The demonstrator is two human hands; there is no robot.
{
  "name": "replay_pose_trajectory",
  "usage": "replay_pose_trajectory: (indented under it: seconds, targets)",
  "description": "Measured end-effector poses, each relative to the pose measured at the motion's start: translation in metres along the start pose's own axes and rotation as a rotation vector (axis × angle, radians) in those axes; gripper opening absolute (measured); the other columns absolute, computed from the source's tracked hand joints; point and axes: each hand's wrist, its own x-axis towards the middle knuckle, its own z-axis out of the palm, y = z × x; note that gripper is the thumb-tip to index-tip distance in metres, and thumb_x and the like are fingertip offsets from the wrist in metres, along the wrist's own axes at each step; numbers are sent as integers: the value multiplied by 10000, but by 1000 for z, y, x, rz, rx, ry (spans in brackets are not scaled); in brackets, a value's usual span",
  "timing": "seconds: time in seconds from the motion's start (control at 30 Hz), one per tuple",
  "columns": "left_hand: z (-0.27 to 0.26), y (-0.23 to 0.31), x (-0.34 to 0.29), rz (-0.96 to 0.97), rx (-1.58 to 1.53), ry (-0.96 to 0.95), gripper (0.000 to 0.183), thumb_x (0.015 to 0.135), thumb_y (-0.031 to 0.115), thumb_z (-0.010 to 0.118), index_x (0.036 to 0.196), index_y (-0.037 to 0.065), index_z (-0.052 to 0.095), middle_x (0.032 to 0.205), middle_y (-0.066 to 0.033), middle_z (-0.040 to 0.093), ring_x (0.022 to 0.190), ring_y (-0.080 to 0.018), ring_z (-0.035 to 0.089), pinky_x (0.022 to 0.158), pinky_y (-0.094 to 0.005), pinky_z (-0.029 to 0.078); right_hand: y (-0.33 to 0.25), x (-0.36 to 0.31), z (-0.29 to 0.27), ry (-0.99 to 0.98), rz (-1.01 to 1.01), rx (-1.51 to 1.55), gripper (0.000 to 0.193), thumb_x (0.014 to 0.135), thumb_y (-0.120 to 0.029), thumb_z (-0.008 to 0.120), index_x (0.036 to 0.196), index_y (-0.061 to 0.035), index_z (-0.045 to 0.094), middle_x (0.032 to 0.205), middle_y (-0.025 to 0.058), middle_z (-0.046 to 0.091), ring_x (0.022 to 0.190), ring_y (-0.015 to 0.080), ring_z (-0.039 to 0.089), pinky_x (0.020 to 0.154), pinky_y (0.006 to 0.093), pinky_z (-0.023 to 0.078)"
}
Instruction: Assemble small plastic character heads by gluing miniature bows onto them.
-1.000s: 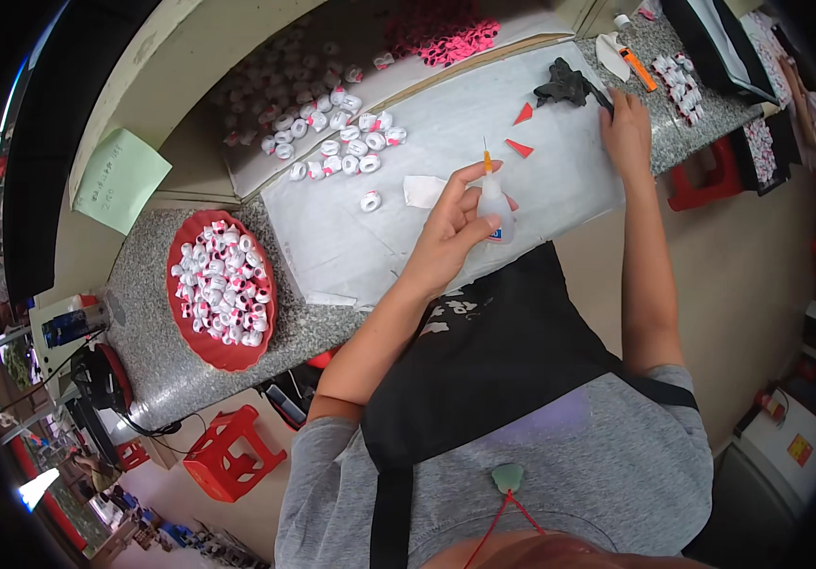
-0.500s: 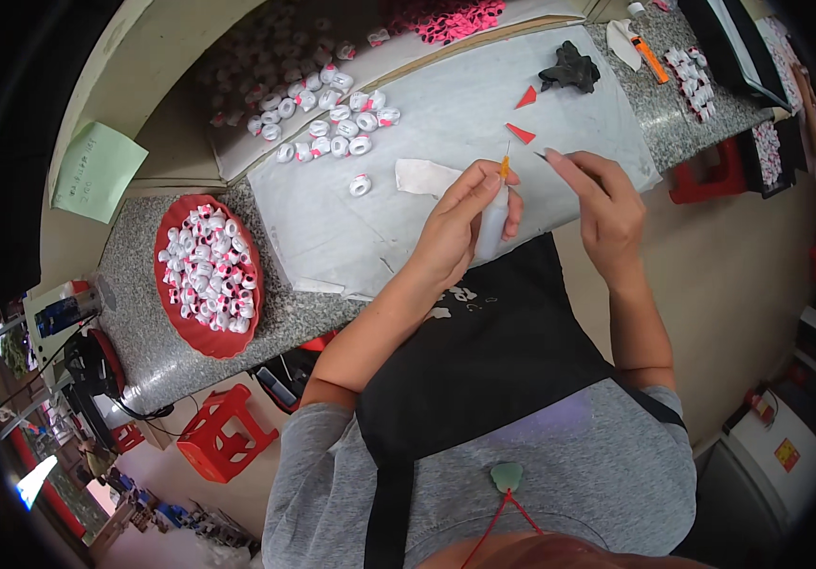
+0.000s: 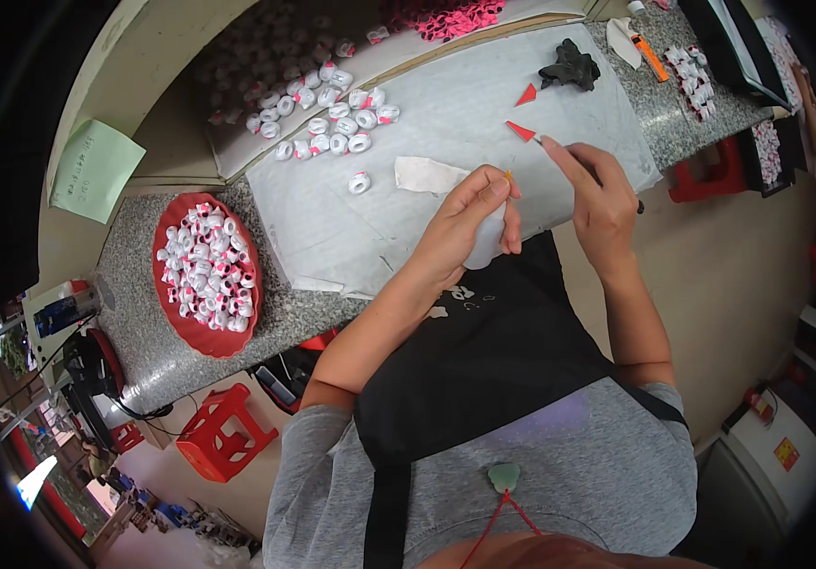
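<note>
My left hand [image 3: 470, 213] is closed round a small translucent squeeze bottle [image 3: 487, 239], whose orange needle tip [image 3: 510, 176] pokes up past the thumb. To its right, my right hand [image 3: 605, 199] has its index finger stretched forward and the other fingers curled. It seems to grip a slim dark tool, mostly hidden; a dark point [image 3: 537, 139] shows at the fingertip and a dark end beside the palm. That point is close to the corner of a red triangular piece [image 3: 521, 130]. Another red triangle [image 3: 526, 94] lies just beyond.
Several white-and-pink ring-shaped pieces [image 3: 340, 144] lie on the pale work sheet [image 3: 332, 228]. A red scalloped dish [image 3: 163, 284] of similar pieces stands left. A white scrap [image 3: 427, 174], a black lump [image 3: 569, 68] and an orange-handled cutter [image 3: 651, 60] lie around.
My right hand has shifted slightly forward, bringing the dark point up to the red triangle's corner. My left hand has tilted the bottle, and its needle shows less.
</note>
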Motion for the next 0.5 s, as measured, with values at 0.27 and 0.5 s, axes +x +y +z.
replay_pose_trajectory:
  seconds: [0.27, 0.5]
  targets:
    - [1, -5, 3, 15, -21, 40, 218, 854, 247, 370, 812, 45, 442, 644, -50, 495, 576, -127, 517, 587, -239, 443, -7, -8, -2, -70, -57, 45, 398, 596, 81, 463, 931, -89, 594, 774, 79, 527, 653, 194, 519, 560, 263, 432]
    - [-4, -9, 6, 33, 34, 38, 225, 856, 252, 365, 812, 46, 445, 621, -39, 474, 538, -117, 483, 534, -231, 412, -5, -11, 1, -71, -65, 38, 425, 591, 98, 457, 935, -110, 593, 755, 71, 522, 637, 188, 513, 537, 265, 422]
